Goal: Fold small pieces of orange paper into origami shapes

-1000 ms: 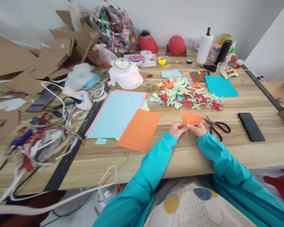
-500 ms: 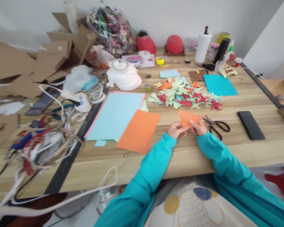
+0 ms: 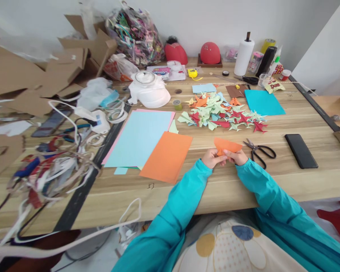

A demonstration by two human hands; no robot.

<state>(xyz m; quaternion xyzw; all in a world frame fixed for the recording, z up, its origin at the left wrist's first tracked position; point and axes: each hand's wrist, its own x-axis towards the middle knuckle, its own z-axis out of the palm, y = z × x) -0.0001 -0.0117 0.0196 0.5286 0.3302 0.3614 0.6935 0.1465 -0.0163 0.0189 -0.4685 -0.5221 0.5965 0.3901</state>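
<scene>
Between my two hands is a small piece of folded orange paper, held just above the table. My left hand pinches its lower left part, and my right hand grips the lower right, thumbs close together. Part of the paper is hidden behind the fingers. To the left lie larger orange sheets, overlapping a light blue sheet. Black-handled scissors lie just right of my right hand. Beyond my hands is a heap of folded paper shapes in green, red, orange and blue.
A black phone lies at the right, with a teal sheet farther back. Cords and straps tangle at the left, near cardboard. A white paper roll and two red domes stand along the wall.
The orange paper has tilted, its top edge now lower and straighter. My fingers have drawn closer together at its lower middle.
</scene>
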